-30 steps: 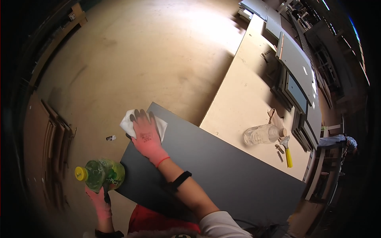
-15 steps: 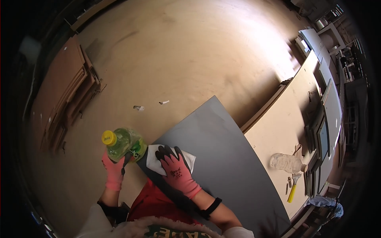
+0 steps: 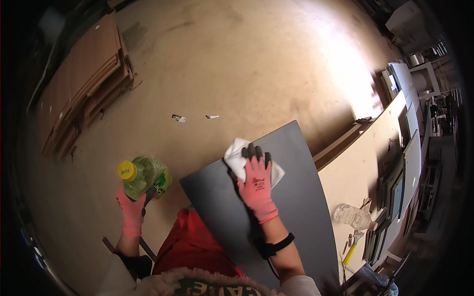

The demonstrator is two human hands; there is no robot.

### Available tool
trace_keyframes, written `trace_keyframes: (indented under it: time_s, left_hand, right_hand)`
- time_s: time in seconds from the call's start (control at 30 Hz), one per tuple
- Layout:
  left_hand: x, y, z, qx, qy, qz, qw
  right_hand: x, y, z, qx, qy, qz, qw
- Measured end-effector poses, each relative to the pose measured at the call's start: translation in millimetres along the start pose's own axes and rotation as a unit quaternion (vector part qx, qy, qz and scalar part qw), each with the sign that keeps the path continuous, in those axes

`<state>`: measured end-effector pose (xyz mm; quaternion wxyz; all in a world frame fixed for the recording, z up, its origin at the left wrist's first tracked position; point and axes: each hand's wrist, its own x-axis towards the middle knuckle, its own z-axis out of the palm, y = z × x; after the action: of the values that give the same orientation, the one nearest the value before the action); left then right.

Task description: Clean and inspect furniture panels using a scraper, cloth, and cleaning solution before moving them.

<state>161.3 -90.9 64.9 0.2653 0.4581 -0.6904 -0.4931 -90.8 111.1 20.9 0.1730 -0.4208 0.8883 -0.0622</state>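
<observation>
We see a flat, dark grey rectangular panel [image 3: 276, 217] with a smooth matte face, lying tilted across the lower middle of the view, its far corner pointing up toward the pale wooden workbench [image 3: 360, 182] on the right. On the panel's upper left edge lies a white folded cloth [image 3: 237, 158], one corner hanging just past the panel's rim.

Our right hand [image 3: 256, 185], in a pink glove with dark fingertips, lies flat on the cloth with the palm down. Its fingers [image 3: 254, 152] are stretched out and only slightly spread, pressing the cloth against the panel rather than gripping it. A black band sits on that wrist.

Our left hand [image 3: 132, 209], in the same kind of pink glove, is closed around the lower part of a clear green plastic bottle with a yellow cap [image 3: 143, 175], held off the panel's left side above the tan concrete floor [image 3: 237, 64]. The bottle tilts with its cap toward the left.

On the workbench, near the right edge, we make out a crumpled clear plastic bottle [image 3: 351, 216] and a yellow-handled tool [image 3: 351, 251] just below it. A stack of brown boards [image 3: 84, 84] rests on the floor at the upper left, well apart from the panel.
</observation>
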Motion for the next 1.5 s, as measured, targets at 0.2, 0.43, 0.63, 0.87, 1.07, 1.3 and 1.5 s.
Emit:
trace_keyframes:
  time_s: [0.2, 0.43, 0.63, 0.87, 1.07, 1.3, 1.5]
  left_hand:
    - [4, 11, 3, 0.065, -0.028, -0.014, 0.997]
    - [6, 34, -10, 0.084, -0.044, -0.020, 0.995]
    - [3, 42, -14, 0.080, -0.098, 0.048, 0.991]
    - [-3, 33, -3, 0.091, -0.140, 0.100, 0.981]
    - [3, 58, 14, 0.075, -0.199, 0.119, 0.970]
    - [28, 55, 14, 0.081, -0.192, 0.092, 0.974]
    - [40, 54, 38, 0.049, -0.256, 0.116, 0.959]
  right_hand:
    - [14, -39, 9, 0.017, 0.041, -0.006, 0.999]
    - [-64, -106, 42, 0.124, 0.005, -0.272, 0.954]
    - [-171, -43, 37, 0.067, -0.127, -0.176, 0.974]
    - [-52, -61, 23, 0.027, 0.021, -0.089, 0.995]
    - [43, 53, -8, -0.056, 0.212, 0.176, 0.960]
    - [-46, -95, 35, 0.057, 0.027, 0.005, 0.998]
    - [-13, 44, 2, 0.015, 0.229, 0.289, 0.929]
